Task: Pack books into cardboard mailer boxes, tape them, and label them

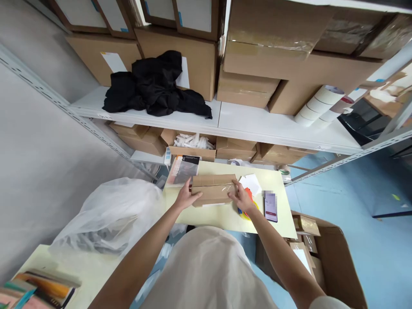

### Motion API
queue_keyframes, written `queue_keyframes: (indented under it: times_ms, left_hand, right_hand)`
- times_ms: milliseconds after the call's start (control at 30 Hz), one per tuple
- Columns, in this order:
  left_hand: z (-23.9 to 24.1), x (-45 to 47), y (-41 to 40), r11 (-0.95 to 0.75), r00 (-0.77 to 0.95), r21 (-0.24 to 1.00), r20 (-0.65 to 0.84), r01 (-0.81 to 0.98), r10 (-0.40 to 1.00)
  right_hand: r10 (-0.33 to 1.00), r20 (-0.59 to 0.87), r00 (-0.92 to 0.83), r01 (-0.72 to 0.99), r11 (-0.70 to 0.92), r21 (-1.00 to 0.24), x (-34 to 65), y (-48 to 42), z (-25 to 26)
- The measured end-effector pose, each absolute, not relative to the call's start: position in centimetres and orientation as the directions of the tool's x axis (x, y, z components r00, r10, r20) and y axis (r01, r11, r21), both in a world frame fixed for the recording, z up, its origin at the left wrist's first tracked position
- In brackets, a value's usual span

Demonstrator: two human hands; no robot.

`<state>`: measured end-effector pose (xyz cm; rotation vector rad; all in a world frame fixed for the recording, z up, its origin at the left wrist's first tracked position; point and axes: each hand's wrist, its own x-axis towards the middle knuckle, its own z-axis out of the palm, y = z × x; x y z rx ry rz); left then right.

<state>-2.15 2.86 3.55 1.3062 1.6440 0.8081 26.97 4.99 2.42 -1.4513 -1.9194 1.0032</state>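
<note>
A small brown cardboard box (214, 189) is on the pale yellow table in front of me, with shiny clear tape on its right part. My left hand (187, 196) grips its left end, thumb on the near face. At the right end, my right hand (241, 197) holds it with fingers at the top edge and thumb on the front. Beside and partly under my right hand lies an orange, yellow and blue tape dispenser (248, 194), mostly hidden. White paper sheets (251, 184) lie behind it.
A phone (271, 207) lies on the table (206, 219) to the right. Shelves (257, 124) with cartons, black cloth (154, 86) and tape rolls (318, 105) stand ahead. A large carton (337, 257) holding parcels is at right; a plastic bag (109, 210) and books (38, 287) are left.
</note>
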Motion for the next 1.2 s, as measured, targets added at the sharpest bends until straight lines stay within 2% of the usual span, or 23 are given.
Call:
queue_keyframes:
  times_ms: [100,200,300,367,467,600,700,767,867,967,1100,1200]
  left_hand:
    - [3.3,-2.0,2.3,0.074,-0.071,0.760,-0.036,0.646,0.997]
    - [3.9,-1.1,1.7,-0.134,0.054,0.505,0.171,0.852,0.984]
    - [4.8,0.2,1.6,-0.345,0.314,0.273,0.149,0.898,0.937]
    - [5.0,0.9,2.0,-0.406,0.396,0.231,0.088,0.884,0.914]
    - [4.8,1.4,2.8,-0.394,0.400,0.283,0.042,0.874,0.916]
    - [4.4,1.1,3.3,-0.369,0.401,0.417,0.012,0.831,0.916]
    - [4.5,1.0,3.3,-0.332,0.381,0.488,-0.001,0.807,0.924]
    - [4.6,1.1,3.2,-0.331,0.382,0.505,0.003,0.797,0.924]
    - [4.6,1.1,3.2,-0.351,0.401,0.497,0.007,0.794,0.916]
    - [4.5,1.0,3.3,-0.361,0.414,0.496,0.004,0.790,0.910]
    - [4.5,0.3,3.2,-0.390,0.446,0.545,0.033,0.742,0.894]
    - [4.6,-0.3,2.8,-0.407,0.483,0.576,0.024,0.709,0.875]
  right_hand:
    - [0.970,-0.042,-0.240,0.598,0.114,-0.794,26.4,3.8,1.6]
    - [0.979,-0.058,-0.195,0.634,0.081,-0.769,25.6,3.1,1.6]
    - [0.987,-0.029,-0.155,0.667,0.083,-0.741,24.9,2.8,2.0]
    - [0.989,-0.005,-0.149,0.671,0.097,-0.735,24.9,2.5,2.0]
    - [0.997,0.008,-0.071,0.666,0.053,-0.744,26.7,1.2,1.1]
    - [0.971,-0.053,0.234,0.736,-0.212,-0.643,30.1,-1.4,-1.5]
    - [0.956,-0.145,0.253,0.804,-0.292,-0.518,30.7,-1.9,-3.4]
    - [0.940,-0.214,0.266,0.805,-0.339,-0.488,29.8,-1.2,-4.4]
    - [0.901,-0.305,0.308,0.718,-0.430,-0.547,28.4,0.0,-5.5]
    - [0.885,-0.333,0.326,0.664,-0.465,-0.586,28.6,0.2,-5.2]
    - [0.897,-0.291,0.333,0.662,-0.442,-0.606,31.8,-0.5,-1.3]
    - [0.934,-0.162,0.320,0.538,-0.320,-0.780,33.4,0.1,4.0]
